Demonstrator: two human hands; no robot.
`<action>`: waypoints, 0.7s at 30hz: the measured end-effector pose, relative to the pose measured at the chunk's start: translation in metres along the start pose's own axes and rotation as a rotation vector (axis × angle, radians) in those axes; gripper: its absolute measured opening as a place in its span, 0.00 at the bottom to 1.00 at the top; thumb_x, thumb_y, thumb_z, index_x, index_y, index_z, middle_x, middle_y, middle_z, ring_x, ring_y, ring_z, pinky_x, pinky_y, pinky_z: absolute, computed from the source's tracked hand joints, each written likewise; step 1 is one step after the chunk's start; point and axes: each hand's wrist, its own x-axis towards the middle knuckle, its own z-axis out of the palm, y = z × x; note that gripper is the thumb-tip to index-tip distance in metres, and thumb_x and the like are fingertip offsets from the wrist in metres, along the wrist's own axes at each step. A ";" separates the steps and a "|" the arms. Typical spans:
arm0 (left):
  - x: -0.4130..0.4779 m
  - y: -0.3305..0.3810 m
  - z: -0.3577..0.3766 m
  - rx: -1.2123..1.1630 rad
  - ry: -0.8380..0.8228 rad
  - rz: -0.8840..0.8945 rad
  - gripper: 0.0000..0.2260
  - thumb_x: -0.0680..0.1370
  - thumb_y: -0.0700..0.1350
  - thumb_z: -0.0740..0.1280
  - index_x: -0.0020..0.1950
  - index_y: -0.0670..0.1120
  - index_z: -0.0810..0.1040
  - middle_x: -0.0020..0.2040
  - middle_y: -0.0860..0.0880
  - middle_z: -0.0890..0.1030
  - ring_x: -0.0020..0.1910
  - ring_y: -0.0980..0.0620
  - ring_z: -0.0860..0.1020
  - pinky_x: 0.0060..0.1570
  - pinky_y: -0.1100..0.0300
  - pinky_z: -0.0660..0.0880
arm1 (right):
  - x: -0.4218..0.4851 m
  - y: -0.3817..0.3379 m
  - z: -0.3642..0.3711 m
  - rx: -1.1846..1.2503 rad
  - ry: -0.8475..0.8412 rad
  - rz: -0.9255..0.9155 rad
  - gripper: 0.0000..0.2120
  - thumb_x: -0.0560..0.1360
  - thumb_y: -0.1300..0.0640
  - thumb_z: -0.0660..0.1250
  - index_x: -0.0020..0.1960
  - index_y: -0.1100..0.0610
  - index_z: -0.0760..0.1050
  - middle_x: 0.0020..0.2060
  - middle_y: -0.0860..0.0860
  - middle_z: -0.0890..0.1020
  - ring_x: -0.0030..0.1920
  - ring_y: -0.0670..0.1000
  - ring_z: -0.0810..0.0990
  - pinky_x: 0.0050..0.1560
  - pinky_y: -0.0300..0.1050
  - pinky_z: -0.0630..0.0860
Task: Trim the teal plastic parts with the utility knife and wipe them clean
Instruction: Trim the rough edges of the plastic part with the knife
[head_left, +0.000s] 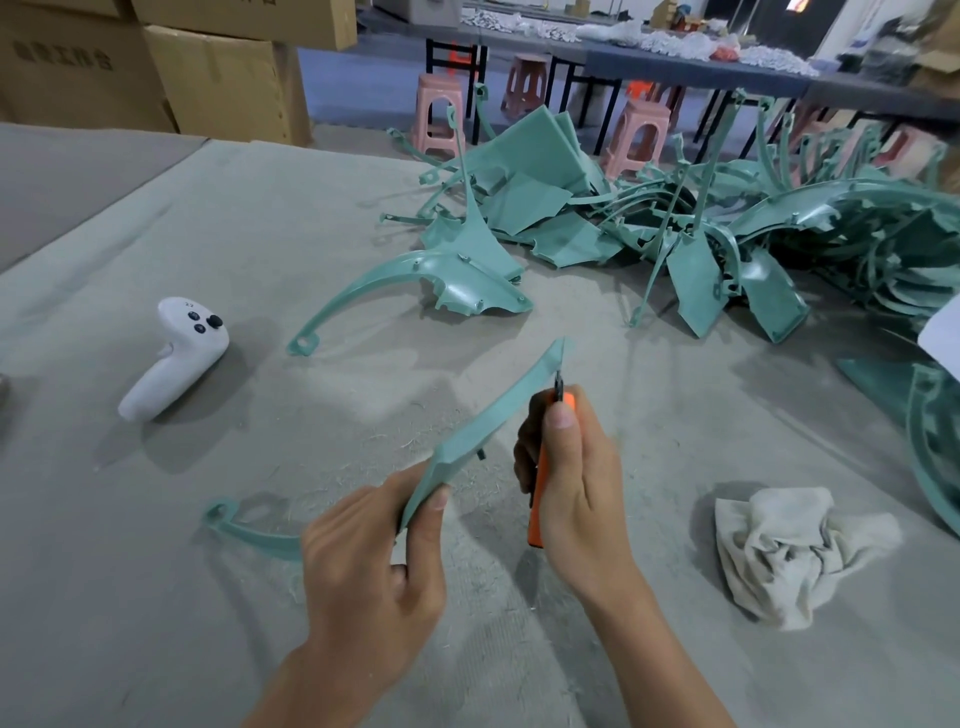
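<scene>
My left hand (371, 561) grips a curved teal plastic part (498, 415) at its wide middle, holding it tilted above the grey table (260, 234). The part's thin tail with a loop end (218, 512) trails left near the table. An orange utility knife (540, 488) is gripped by my right hand (576, 478), thumb on top, and its short dark blade meets the part's right edge near the upper tip. A crumpled off-white cloth (789, 551) lies on the table to the right of my hands.
One teal part (415, 286) lies alone mid-table, and a big heap of teal parts (727, 223) fills the far right. A white handheld controller (176, 358) rests at left. Cardboard boxes (156, 67) stand far left; pink stools (636, 135) beyond.
</scene>
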 end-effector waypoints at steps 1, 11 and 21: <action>0.000 0.000 0.000 0.004 -0.004 -0.002 0.10 0.84 0.49 0.56 0.50 0.45 0.74 0.30 0.58 0.69 0.32 0.56 0.68 0.42 0.82 0.61 | 0.000 0.000 0.001 0.001 -0.010 0.002 0.24 0.80 0.35 0.52 0.40 0.55 0.63 0.29 0.43 0.66 0.29 0.49 0.64 0.28 0.54 0.64; 0.002 0.000 -0.001 -0.017 -0.006 0.037 0.11 0.83 0.48 0.57 0.48 0.44 0.74 0.39 0.63 0.66 0.36 0.58 0.70 0.49 0.84 0.60 | 0.010 0.001 -0.019 0.208 0.103 0.249 0.23 0.78 0.37 0.54 0.40 0.56 0.69 0.28 0.46 0.65 0.28 0.47 0.63 0.27 0.40 0.62; 0.001 -0.010 0.002 -0.129 -0.174 0.100 0.06 0.81 0.44 0.60 0.54 0.48 0.75 0.49 0.54 0.76 0.48 0.75 0.71 0.50 0.79 0.65 | 0.010 -0.010 -0.034 0.442 -0.027 0.146 0.26 0.63 0.35 0.78 0.53 0.50 0.80 0.28 0.45 0.66 0.26 0.47 0.61 0.26 0.40 0.62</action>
